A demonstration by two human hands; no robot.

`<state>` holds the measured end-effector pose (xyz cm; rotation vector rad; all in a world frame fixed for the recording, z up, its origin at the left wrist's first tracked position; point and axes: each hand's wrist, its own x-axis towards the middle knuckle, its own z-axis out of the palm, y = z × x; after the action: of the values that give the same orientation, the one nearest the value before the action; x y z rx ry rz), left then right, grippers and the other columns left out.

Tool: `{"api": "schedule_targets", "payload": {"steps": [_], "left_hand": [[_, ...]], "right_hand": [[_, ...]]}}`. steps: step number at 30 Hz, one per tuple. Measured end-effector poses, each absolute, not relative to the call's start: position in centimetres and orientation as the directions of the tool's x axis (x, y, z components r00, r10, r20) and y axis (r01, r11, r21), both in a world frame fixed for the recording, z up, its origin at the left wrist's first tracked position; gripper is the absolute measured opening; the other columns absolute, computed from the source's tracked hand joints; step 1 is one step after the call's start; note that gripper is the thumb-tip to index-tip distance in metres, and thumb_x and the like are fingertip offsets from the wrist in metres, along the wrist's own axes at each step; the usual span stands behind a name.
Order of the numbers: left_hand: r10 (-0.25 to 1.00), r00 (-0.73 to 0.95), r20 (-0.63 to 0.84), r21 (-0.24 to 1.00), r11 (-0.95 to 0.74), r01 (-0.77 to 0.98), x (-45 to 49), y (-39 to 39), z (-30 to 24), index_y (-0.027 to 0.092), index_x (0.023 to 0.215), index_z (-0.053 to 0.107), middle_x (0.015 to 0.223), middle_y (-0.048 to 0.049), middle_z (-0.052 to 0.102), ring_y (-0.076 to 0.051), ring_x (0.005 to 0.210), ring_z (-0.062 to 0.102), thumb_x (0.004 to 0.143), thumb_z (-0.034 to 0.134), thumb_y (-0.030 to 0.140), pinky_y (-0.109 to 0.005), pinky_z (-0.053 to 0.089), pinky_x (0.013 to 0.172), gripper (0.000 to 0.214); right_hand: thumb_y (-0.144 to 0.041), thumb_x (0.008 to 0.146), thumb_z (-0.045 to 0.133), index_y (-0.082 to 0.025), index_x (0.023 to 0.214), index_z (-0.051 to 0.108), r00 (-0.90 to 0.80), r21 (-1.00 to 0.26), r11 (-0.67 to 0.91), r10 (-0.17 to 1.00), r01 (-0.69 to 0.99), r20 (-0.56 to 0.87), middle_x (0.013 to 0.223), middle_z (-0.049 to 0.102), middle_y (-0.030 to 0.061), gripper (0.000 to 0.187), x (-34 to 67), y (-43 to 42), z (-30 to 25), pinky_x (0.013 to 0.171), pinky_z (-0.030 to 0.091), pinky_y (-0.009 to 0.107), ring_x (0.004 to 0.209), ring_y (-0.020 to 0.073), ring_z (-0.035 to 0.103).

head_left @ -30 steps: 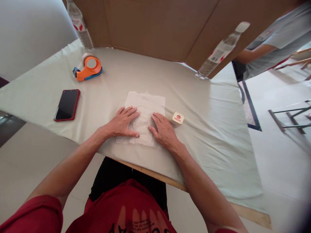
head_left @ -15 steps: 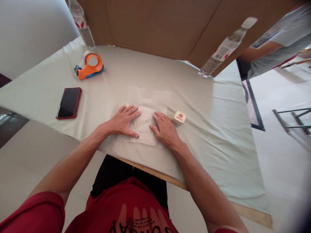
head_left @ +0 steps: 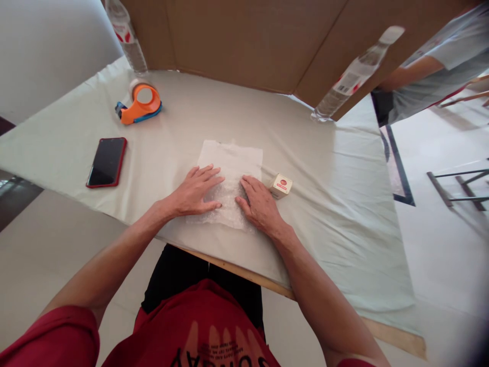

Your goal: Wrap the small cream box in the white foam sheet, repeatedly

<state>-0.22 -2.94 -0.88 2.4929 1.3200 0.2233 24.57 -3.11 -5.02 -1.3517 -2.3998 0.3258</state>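
Note:
A sheet of bubble wrap [head_left: 231,165] lies flat on the pale cloth-covered table [head_left: 344,204] in front of me. My left hand [head_left: 194,191] rests flat on its left part, fingers stretched out. My right hand [head_left: 259,203] lies flat on its right part, fingers spread too. A small cream box with a red label [head_left: 280,185] stands just right of my right hand, at the sheet's right edge.
A red-cased phone [head_left: 106,162] lies at the left. An orange tape dispenser [head_left: 139,104] sits at the back left. Two plastic water bottles [head_left: 126,35] [head_left: 353,74] stand against a cardboard screen [head_left: 248,41]. Another person's arm [head_left: 408,76] shows at the far right.
Both hands stay flat on the bubble wrap. The far half of the sheet looked blurred and lifted half a second ago and now lies flat again.

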Motion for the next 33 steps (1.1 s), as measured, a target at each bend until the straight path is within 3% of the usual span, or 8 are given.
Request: {"api": "schedule_targets", "payload": {"steps": [8,13,16,20,23,25,29,33], "left_hand": [[0.756,0.652,-0.053,0.361,-0.594,0.719,1.1,-3.0,-2.1,0.022,0.148,0.051,0.164,-0.0129,0.036,-0.030,0.155,0.027,0.086,0.066,0.058,-0.051,0.016,0.127,0.074],[0.761,0.646,-0.056,0.364,-0.587,0.723,0.9,-3.0,-2.4,0.020,0.149,0.049,0.165,-0.0141,0.034,-0.029,0.156,0.025,0.086,0.066,0.061,-0.051,0.012,0.128,0.077],[0.760,0.647,-0.057,0.369,-0.587,0.721,0.9,-3.0,-2.3,0.019,0.149,0.050,0.165,-0.0139,0.035,-0.029,0.156,0.025,0.085,0.067,0.060,-0.050,0.012,0.128,0.078],[0.764,0.643,-0.050,0.395,-0.576,0.715,0.8,-3.0,-2.3,0.019,0.154,0.041,0.165,-0.0134,0.035,-0.029,0.156,0.024,0.085,0.068,0.059,-0.049,0.011,0.128,0.085],[0.778,0.627,-0.031,0.418,-0.560,0.716,0.8,-3.1,-2.4,0.021,0.157,0.035,0.166,-0.0127,0.032,-0.028,0.156,0.025,0.085,0.068,0.057,-0.049,0.011,0.129,0.088],[0.787,0.616,-0.020,0.429,-0.550,0.717,0.9,-3.3,-2.4,0.021,0.158,0.034,0.167,-0.0126,0.030,-0.028,0.156,0.025,0.084,0.069,0.056,-0.049,0.012,0.129,0.089],[0.791,0.611,0.043,0.480,-0.552,0.682,0.7,-3.4,-2.6,0.019,0.157,0.035,0.166,-0.0147,0.032,-0.032,0.156,0.024,0.082,0.070,0.055,-0.050,0.017,0.128,0.090],[0.822,0.529,0.210,0.586,-0.539,0.605,-0.1,-3.2,-3.4,0.019,0.156,0.034,0.161,-0.0165,0.040,-0.034,0.152,0.033,0.087,0.062,0.043,-0.052,0.028,0.123,0.078]], "right_hand": [[-0.035,0.098,0.047,-0.010,0.141,0.054,-0.476,-0.385,0.525,0.851,0.759,0.222,0.150,0.054,0.0207,0.050,24.6,-3.2,-5.2,0.119,0.038,0.055,0.143,0.0332,0.046],[-0.034,0.101,0.044,-0.015,0.131,0.062,-0.459,-0.385,0.597,0.796,0.703,0.395,0.142,0.061,0.0172,0.040,25.2,-3.6,-2.3,0.115,0.044,0.049,0.135,0.0290,0.054],[-0.036,0.099,0.048,-0.017,0.132,0.061,-0.360,-0.359,0.540,0.813,0.762,0.458,0.143,0.060,0.0162,0.039,27.2,-3.3,-0.6,0.114,0.042,0.052,0.134,0.0304,0.054],[-0.043,0.087,0.063,-0.015,0.139,0.054,-0.230,-0.315,0.337,0.915,0.887,0.332,0.143,0.057,0.0223,0.060,31.2,-2.3,-1.1,0.107,0.043,0.063,0.131,0.0411,0.054],[-0.043,0.084,0.063,-0.015,0.130,0.059,-0.167,-0.345,0.234,0.963,0.909,0.212,0.125,0.068,0.0202,0.054,33.0,-1.9,-2.3,0.097,0.049,0.061,0.115,0.0400,0.064],[-0.043,0.082,0.064,-0.016,0.122,0.064,-0.133,-0.395,0.208,0.969,0.895,0.208,0.116,0.073,0.0173,0.048,33.0,-2.0,-2.3,0.094,0.052,0.058,0.107,0.0371,0.067],[-0.042,0.081,0.068,-0.018,0.120,0.065,-0.120,-0.515,0.278,0.940,0.811,0.320,0.116,0.074,0.0135,0.045,30.7,-3.1,0.0,0.095,0.053,0.052,0.104,0.0313,0.069],[-0.039,0.082,0.071,-0.021,0.124,0.063,-0.240,-0.596,0.445,0.887,0.668,0.393,0.122,0.072,0.0107,0.046,26.8,-3.9,1.9,0.095,0.055,0.046,0.107,0.0274,0.068]]}}
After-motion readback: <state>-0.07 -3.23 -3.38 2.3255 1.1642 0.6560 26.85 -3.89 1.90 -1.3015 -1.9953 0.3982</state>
